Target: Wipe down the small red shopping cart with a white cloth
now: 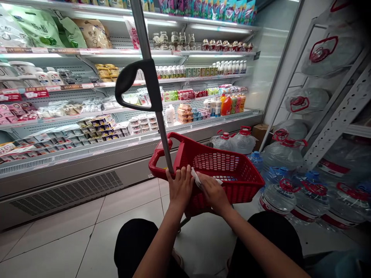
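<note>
A red plastic shopping basket cart (243, 191) stands on the floor before me, with a metal pole (166, 144) rising from its left end to a dark handle (155, 87). My left hand (180, 185) lies on the red rim near the foot of the pole, fingers stretched out and pointing forward. Just to its right, my right hand (213, 191) has its fingers pressed round a white cloth or tissue (196, 177) against the near side of the basket. Part of the white material also shows beyond the right hand, inside the basket.
A lit refrigerated shelf unit (72, 162) with dairy and drinks spans the far side. Large water bottles (278, 197) stand on the floor at the right, beside a white metal rack (336, 116). My knees flank the basket on the tiled floor (124, 208).
</note>
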Demonstrator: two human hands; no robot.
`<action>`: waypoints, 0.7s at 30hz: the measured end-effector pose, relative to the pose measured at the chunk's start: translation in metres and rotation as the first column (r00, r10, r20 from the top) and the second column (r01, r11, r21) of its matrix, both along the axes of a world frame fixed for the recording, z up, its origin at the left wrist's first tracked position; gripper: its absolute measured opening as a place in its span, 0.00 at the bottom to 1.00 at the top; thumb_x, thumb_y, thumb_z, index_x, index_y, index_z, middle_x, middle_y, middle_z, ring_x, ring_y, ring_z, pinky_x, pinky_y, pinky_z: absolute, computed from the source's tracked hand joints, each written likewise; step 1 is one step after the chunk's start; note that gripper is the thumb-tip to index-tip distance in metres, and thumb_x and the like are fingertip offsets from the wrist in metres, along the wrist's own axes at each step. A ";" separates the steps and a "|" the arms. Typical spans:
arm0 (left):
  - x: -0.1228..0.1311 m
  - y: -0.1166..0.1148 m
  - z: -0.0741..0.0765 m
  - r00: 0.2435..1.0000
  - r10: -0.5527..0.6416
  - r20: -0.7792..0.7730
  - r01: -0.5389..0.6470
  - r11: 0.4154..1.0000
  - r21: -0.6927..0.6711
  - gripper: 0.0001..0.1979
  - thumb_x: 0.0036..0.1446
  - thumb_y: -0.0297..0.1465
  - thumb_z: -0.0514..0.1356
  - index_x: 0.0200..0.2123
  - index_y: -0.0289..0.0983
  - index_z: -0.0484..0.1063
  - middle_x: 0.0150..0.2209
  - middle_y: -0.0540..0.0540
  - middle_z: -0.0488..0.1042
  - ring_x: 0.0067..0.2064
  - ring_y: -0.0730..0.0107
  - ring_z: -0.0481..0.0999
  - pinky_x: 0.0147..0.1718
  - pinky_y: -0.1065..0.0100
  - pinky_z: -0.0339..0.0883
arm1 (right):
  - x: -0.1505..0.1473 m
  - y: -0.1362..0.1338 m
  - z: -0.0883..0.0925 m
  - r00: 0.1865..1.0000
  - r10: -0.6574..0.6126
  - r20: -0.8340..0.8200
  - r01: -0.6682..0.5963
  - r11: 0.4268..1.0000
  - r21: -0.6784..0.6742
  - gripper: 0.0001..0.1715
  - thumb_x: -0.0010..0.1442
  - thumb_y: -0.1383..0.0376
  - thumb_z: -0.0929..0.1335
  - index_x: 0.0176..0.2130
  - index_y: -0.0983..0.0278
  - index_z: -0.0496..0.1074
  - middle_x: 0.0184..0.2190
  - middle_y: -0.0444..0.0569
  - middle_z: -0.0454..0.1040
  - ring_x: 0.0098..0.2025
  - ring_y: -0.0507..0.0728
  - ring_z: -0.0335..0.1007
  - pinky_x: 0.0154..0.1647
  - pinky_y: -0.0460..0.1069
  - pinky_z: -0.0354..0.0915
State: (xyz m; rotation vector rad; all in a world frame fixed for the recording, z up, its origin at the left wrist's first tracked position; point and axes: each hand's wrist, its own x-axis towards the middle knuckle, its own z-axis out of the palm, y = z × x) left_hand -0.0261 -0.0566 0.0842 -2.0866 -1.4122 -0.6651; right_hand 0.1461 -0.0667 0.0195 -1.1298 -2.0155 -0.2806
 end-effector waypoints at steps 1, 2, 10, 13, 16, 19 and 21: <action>-0.002 0.000 0.001 1.000 -0.001 0.003 0.001 1.000 -0.003 0.24 0.75 0.37 0.49 0.69 0.38 0.64 0.59 0.38 0.75 0.57 0.49 0.71 0.69 0.30 0.36 | 0.019 -0.002 -0.004 1.000 -0.005 0.009 0.005 1.000 -0.011 0.36 0.72 0.70 0.57 0.74 0.58 0.52 0.67 0.50 0.68 0.66 0.59 0.66 0.66 0.59 0.64; -0.004 0.001 0.002 1.000 -0.002 0.007 0.003 1.000 -0.006 0.24 0.75 0.37 0.48 0.69 0.38 0.64 0.60 0.38 0.74 0.57 0.49 0.71 0.69 0.30 0.36 | 0.039 -0.004 -0.009 1.000 -0.029 0.010 0.029 0.999 -0.025 0.35 0.71 0.71 0.58 0.73 0.57 0.55 0.65 0.49 0.71 0.64 0.59 0.69 0.64 0.58 0.66; -0.009 0.001 0.005 1.000 -0.009 0.013 0.009 1.000 -0.012 0.24 0.75 0.37 0.48 0.69 0.39 0.65 0.59 0.38 0.75 0.56 0.49 0.71 0.69 0.30 0.37 | 0.139 -0.008 -0.016 0.972 -0.135 -0.190 0.087 0.967 -0.239 0.17 0.71 0.58 0.63 0.51 0.55 0.78 0.47 0.48 0.83 0.47 0.61 0.80 0.48 0.54 0.74; -0.008 0.001 0.004 1.000 -0.003 0.009 0.003 1.000 -0.013 0.24 0.75 0.37 0.48 0.68 0.38 0.65 0.59 0.38 0.75 0.57 0.49 0.71 0.69 0.30 0.38 | 0.128 0.003 0.017 0.902 -0.205 -0.379 0.134 0.969 -0.207 0.16 0.69 0.54 0.64 0.47 0.57 0.78 0.47 0.50 0.81 0.49 0.63 0.78 0.51 0.58 0.71; -0.005 0.004 0.002 1.000 0.000 0.006 0.000 1.000 -0.012 0.24 0.75 0.37 0.48 0.68 0.38 0.66 0.59 0.37 0.75 0.56 0.48 0.71 0.68 0.29 0.39 | 0.101 0.015 0.055 0.804 -0.173 -0.569 0.112 0.984 -0.142 0.14 0.66 0.54 0.67 0.46 0.58 0.74 0.50 0.51 0.79 0.54 0.64 0.73 0.57 0.61 0.66; -0.003 0.006 0.001 1.000 0.001 0.008 -0.001 1.000 -0.004 0.23 0.75 0.37 0.48 0.68 0.39 0.66 0.59 0.37 0.75 0.56 0.48 0.71 0.68 0.29 0.40 | 0.067 0.020 0.071 0.720 0.008 -0.694 -0.072 0.995 -0.063 0.08 0.64 0.60 0.67 0.44 0.57 0.68 0.56 0.53 0.76 0.58 0.62 0.71 0.60 0.61 0.65; -0.002 0.006 0.000 1.000 -0.005 0.014 0.005 1.000 0.005 0.23 0.74 0.37 0.49 0.67 0.39 0.67 0.58 0.37 0.75 0.56 0.48 0.72 0.68 0.30 0.40 | 0.047 0.016 0.065 0.764 0.133 -0.632 -0.248 0.964 -0.096 0.05 0.64 0.65 0.65 0.43 0.57 0.66 0.60 0.53 0.74 0.62 0.61 0.69 0.64 0.62 0.62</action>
